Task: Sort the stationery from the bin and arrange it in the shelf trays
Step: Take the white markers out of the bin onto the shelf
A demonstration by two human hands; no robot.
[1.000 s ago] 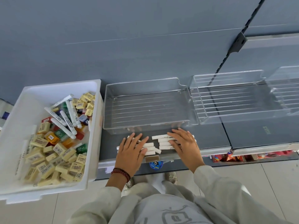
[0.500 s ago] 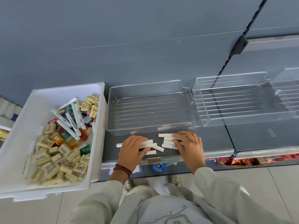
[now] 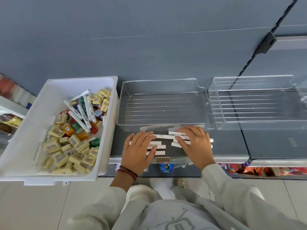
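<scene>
On the shelf (image 3: 230, 146), left hand (image 3: 138, 149) and right hand (image 3: 195, 143) cover markers (image 3: 160, 135).

Slate-blue back wall (image 3: 149, 47) fills the far side, with a black bracket (image 3: 268, 41) up at far right. Grey shelf (image 3: 265, 143) runs across. Pale floor tiles (image 3: 41, 205) lie near, bright packets (image 3: 265, 170) sit below right, and blurred goods (image 3: 10, 123) are on the left.
</scene>
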